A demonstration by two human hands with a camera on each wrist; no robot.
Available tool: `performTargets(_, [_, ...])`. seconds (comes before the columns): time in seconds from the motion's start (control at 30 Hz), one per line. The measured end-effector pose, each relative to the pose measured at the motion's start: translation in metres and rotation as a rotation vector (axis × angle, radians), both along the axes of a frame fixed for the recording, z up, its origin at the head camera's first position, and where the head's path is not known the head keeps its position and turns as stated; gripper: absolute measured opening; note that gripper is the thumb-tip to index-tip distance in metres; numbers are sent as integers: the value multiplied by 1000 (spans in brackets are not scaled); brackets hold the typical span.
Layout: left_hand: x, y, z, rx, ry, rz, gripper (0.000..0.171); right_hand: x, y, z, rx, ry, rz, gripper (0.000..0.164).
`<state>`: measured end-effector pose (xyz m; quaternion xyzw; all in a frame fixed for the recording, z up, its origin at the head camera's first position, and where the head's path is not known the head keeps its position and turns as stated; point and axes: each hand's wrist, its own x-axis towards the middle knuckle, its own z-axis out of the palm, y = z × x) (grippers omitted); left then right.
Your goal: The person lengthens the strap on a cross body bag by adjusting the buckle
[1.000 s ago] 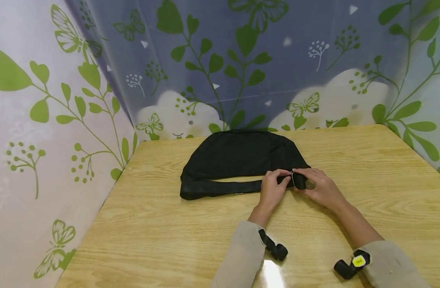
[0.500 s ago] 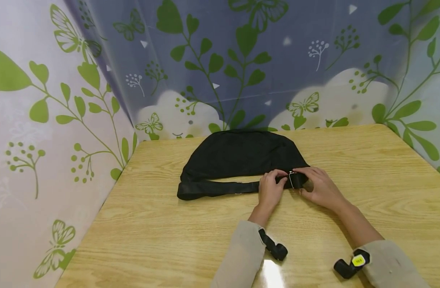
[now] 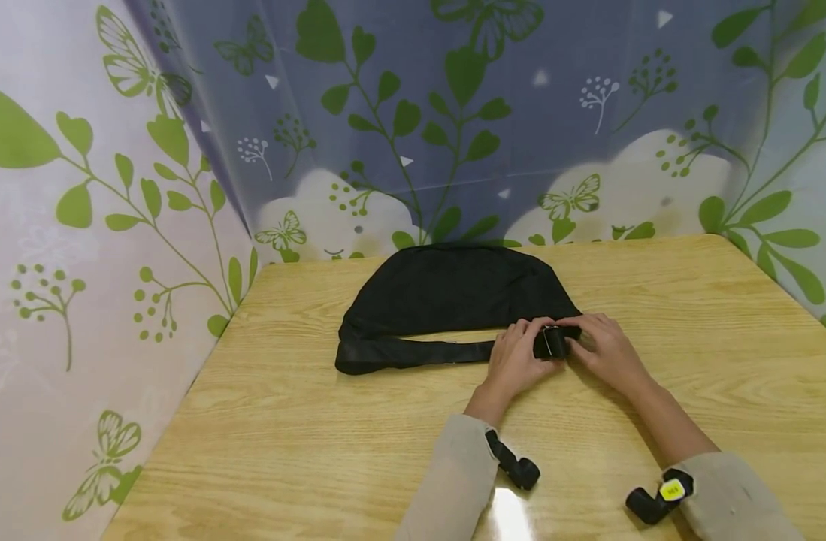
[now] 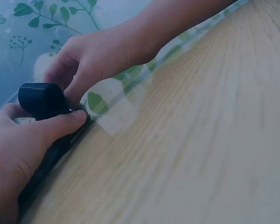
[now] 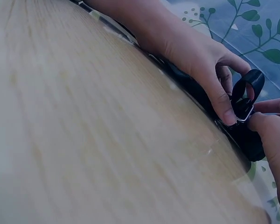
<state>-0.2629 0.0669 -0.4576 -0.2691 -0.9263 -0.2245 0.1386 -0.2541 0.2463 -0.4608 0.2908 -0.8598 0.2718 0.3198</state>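
A black fabric bag (image 3: 453, 293) lies flat at the back of the table, its curved side toward the wall. Its strap (image 3: 413, 354) runs along the near side. My left hand (image 3: 515, 362) grips the strap near a metal buckle (image 5: 247, 115), thumb on the near side and fingers behind. Just right of it, my right hand (image 3: 610, 355) pinches the strap between thumb and fingers. Between both hands a loop of strap (image 4: 42, 99) stands up from the buckle. Part of the buckle is hidden by fingers.
The wooden table (image 3: 284, 451) reaches back to a wall hanging (image 3: 561, 90) printed with leaves and butterflies. Another printed hanging (image 3: 81, 248) rises along the left side. Black wrist straps hang at both sleeves.
My left hand has shifted right, its fingers spreading around the buckle. The right fingers have moved slightly and now pinch right of the loop. The bag body stays put.
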Motion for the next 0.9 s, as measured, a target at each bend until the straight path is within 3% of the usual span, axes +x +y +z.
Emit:
performTargets(0.23, [1, 5, -2, -31, 99, 61, 62, -1, -1, -1, -18, -6, -25, 33])
performTargets(0.4, [3, 9, -3, -43, 120, 103, 58, -2, -2, -1, -27, -7, -34, 31])
performTargets(0.7, [4, 8, 0, 11, 15, 112, 57, 1, -2, 3, -83, -32, -53, 25])
performTargets(0.9, [2, 6, 1, 61, -41, 108, 57, 2, 0, 3, -195, -156, -122, 19])
